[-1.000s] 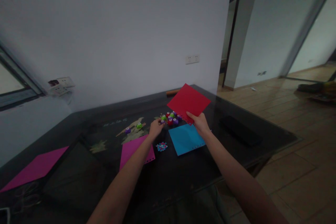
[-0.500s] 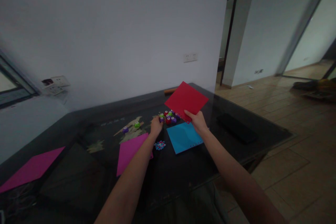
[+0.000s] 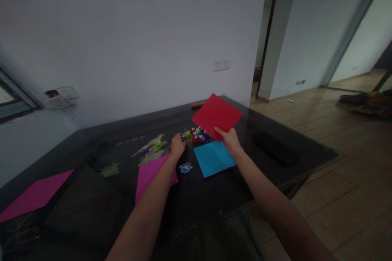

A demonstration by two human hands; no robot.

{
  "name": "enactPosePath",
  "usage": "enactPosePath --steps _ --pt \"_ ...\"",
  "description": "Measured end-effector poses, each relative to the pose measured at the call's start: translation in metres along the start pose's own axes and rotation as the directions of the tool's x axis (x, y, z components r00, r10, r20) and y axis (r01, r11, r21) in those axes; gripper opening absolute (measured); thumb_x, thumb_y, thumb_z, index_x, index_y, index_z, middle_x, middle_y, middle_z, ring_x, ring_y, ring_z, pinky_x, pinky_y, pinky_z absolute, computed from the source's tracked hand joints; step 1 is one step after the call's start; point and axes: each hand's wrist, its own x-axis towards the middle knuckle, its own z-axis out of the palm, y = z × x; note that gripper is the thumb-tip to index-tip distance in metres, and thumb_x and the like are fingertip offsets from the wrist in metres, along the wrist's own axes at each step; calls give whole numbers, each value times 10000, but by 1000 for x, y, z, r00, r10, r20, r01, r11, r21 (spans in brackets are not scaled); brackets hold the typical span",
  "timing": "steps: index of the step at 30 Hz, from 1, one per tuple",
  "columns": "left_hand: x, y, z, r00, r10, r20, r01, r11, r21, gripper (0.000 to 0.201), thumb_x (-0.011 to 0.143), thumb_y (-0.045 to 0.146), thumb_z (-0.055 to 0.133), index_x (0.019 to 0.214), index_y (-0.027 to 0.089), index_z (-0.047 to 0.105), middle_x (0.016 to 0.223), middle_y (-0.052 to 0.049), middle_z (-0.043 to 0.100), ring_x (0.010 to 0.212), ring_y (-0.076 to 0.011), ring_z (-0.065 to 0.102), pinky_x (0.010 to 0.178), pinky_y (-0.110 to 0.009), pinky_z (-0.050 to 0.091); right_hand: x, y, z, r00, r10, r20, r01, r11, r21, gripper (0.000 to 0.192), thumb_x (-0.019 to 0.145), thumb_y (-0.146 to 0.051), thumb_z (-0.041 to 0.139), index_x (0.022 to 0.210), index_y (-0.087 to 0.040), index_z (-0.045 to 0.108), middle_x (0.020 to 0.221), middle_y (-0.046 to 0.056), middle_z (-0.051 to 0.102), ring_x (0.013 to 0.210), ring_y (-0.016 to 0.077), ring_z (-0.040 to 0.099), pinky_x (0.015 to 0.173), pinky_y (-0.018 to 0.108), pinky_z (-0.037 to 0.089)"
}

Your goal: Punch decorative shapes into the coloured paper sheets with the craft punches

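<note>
A flat red sheet [image 3: 217,113] is gripped by the right hand [image 3: 230,141]; pale lettering [image 3: 131,140], nine o'clock of the left hand [image 3: 177,145] (grip unclear), is illegible.

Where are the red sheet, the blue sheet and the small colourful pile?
Red sheet [image 3: 217,113], head view: middle of its face.
Blue sheet [image 3: 213,159], head view: middle of its visible face.
Small colourful pile [image 3: 185,167], head view: centre of the pile.

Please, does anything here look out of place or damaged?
A small white object lies alone on the beige tiled floor, right of the black table; it may have been dropped. The flat red sheet in the right hand looks undamaged.
</note>
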Motion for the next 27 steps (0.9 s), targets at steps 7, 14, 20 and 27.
enactPosePath --steps 7,14,20,27 --pt "4 3 -1 996 64 63 -60 997 -55 250 797 176 544 1036 140 608 1086 -127 635 1006 -216 582 867 -291 411 3 3 -1 999 -31 19 32 999 -25 457 608 -279 762 1023 -154 619 1073 89 676 940 228 658 845 376 534" --pt "-2 12 3 994 86 68 -78 990 -114 308 782 188 573 1079 114 602 1076 -140 629 974 -207 589 849 -294 431 3 2 -1 999 -29 -15 29 1000 -2 442 595 -259 766 999 -145 628 1057 91 681 928 241 660 846 399 534" --pt "-8 13 -13 991 103 81 -89 983 -161 433 735 193 630 1159 132 567 1170 -134 586 1055 -216 557 897 -303 429 1 -2 0 1000 -20 0 20 1000 13 424 576 -249 776 965 -159 631 1050 81 684 907 240 666 835 403 538" --pt "-42 1 -57 999 17 -39 -30 927 -373 311 780 134 509 1074 150 611 1093 -90 636 948 -189 601 870 -316 455 -6 -3 2 991 86 107 -77 994 -81 432 564 -251 788 960 -156 646 1037 100 688 889 236 670 831 389 532"
